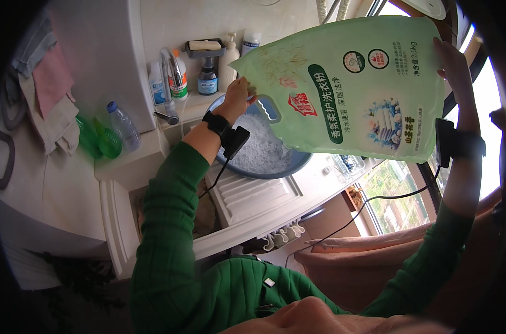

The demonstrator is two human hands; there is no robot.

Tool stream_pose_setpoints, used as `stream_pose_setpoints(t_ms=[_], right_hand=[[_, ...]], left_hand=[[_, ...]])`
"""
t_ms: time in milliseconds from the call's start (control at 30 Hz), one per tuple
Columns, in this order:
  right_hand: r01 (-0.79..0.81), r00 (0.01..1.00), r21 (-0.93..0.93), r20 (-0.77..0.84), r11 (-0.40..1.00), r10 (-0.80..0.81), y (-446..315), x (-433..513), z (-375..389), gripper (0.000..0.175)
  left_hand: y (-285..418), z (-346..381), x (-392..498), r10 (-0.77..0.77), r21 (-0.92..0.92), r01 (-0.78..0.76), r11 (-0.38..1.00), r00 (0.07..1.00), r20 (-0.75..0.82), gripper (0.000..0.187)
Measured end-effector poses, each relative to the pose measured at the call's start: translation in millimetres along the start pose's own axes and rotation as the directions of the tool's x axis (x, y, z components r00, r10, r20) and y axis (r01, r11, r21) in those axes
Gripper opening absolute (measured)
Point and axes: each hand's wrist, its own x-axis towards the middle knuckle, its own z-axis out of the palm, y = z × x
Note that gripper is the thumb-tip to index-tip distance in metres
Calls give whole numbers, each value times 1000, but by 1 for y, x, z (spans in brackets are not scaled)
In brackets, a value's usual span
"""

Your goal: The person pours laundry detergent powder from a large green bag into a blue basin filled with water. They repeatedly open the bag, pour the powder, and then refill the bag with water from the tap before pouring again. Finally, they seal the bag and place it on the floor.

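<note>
A large pale green bag of laundry powder (353,92) is held up on its side, tilted, its top end with the die-cut handle toward the left. My left hand (236,98) grips the bag's corner near that handle. At the bag's far right end, my right hand (449,62) holds the bottom edge, its fingers partly hidden. Below the handle end stands a blue plastic basin (273,172) with white suds and water in it, resting over the sink's ribbed washboard (257,192). The bag covers part of the basin. Whether anything leaves the bag cannot be seen.
Behind the basin are a chrome faucet (167,79), a soap dish (205,52), a pump bottle (231,58) and a white bottle with an orange cap (178,79). Plastic bottles (123,125) and hanging cloths (52,83) are at left. A cable (361,206) hangs from my right wrist.
</note>
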Motion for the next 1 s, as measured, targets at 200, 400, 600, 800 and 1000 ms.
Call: stream_pose_setpoints(t_ms=[200,400,600,800,1000], right_hand=[[71,995,-14,-74,997,-72,-1,1,6,52],[110,979,-95,-162,989,-124,-4,2,9,51],[138,976,-102,-154,985,-152,1,-2,9,51],[185,965,-155,-159,971,-209,7,5,11,52],[204,956,-159,-178,966,-231,8,7,12,52]], left_hand=[[-4,-6,-11,17,-10,-17,1000,1000,-18,25],[-5,-8,-16,21,-1,-21,1000,998,-57,26],[-6,-12,-18,23,-3,-24,1000,999,-47,26],[-7,-15,-20,2,-23,-3,1000,999,-42,25],[-7,-16,-21,-13,-22,12,1000,998,-59,25]])
